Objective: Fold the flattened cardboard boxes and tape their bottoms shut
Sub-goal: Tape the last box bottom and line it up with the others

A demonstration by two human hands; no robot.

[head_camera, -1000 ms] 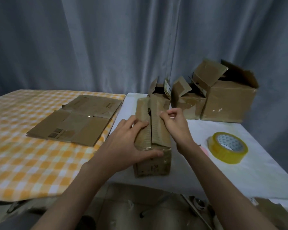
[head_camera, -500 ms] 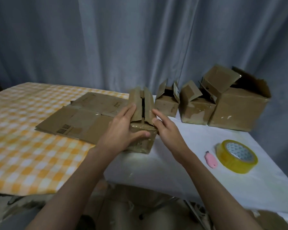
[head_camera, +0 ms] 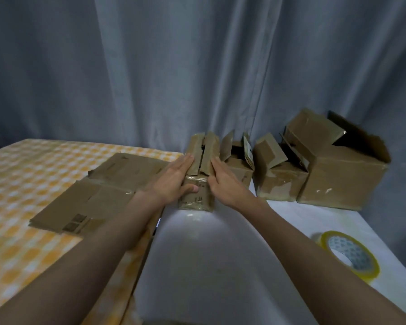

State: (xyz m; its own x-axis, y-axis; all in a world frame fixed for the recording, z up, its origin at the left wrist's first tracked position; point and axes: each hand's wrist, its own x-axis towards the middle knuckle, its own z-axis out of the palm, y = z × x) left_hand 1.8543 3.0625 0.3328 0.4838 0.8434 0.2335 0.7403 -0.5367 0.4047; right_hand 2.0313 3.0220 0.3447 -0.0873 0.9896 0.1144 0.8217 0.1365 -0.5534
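A small cardboard box [head_camera: 197, 191] is stood on the white table [head_camera: 209, 266] near its far edge, flaps up, and pressed between the left hand [head_camera: 174, 179] and right hand [head_camera: 225, 181], fingers kept straight and flat against its sides. Flattened boxes [head_camera: 99, 195] are laid on the orange checked cloth [head_camera: 17, 198] just left, three folded boxes [head_camera: 314, 170] are lined up to the right, a yellow tape roll [head_camera: 349, 254] is left nearer, and it's all backed by a grey curtain [head_camera: 174, 66].

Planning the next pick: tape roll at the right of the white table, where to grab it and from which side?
The tape roll lies flat, hole up, alone on the white table. Probably best to come from above with the right hand: fingers into the core, thumb on the outer yellow wall, pinching the near rim. Nothing crowds it.
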